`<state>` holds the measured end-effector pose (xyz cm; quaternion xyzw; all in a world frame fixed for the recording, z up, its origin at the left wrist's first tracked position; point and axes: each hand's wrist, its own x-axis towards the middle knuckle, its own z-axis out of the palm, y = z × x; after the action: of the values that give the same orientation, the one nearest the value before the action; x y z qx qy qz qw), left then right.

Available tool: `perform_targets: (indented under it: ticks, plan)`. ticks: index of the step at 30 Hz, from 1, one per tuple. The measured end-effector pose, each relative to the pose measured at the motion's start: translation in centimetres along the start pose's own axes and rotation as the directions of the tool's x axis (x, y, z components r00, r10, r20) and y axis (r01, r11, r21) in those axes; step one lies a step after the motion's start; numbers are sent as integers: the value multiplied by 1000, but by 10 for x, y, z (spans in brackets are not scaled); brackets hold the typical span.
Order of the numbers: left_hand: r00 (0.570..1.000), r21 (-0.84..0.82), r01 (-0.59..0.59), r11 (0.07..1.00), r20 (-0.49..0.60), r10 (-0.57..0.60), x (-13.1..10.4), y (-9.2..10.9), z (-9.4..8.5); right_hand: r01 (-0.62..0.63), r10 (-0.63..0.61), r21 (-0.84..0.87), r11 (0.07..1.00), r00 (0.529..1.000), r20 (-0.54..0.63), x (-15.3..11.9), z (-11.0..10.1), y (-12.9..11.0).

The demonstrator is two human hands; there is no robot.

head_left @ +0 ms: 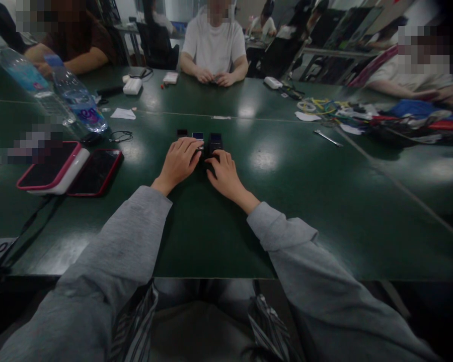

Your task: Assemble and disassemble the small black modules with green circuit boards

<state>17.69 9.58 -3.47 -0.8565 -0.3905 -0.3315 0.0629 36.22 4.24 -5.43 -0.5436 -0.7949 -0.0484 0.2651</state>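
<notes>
Head view: black, dark-screened device [215, 145]

The left hand [180, 160] partly covers a small screened device [198, 136] on the green desk [211, 241], and the right hand [225, 173] is at the near end of a dark handset [216, 140]. A red-rimmed phone [95, 173] lies to the left, a wrench [327, 139] to the right.

Dim room, cool cast. Light apparently from above: glossy green table [226, 251] throws back hazy white glare toward its far edge, mid-surface and near left corner. Below the near edge, deep shadow. Cables [324, 108] toward the far right corner smeared; people [214, 42] beyond the far edge soft, partly pixelated. Right side stretched; view's upper right corner blacked out.
</notes>
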Motion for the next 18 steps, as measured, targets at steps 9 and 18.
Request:
perform_targets:
  ticks: [9, 18]
  plan:
    - [974, -24, -136, 990, 178, 138, -1, 3, 12, -10, 10, 13, 1000, 1000, 10, 1, 1, 1]
    - [985, -2, -68, 998, 159, 67, -3, -4, 14, -12, 12, 18, 1000, 1000, 9, 0, -1, -1]
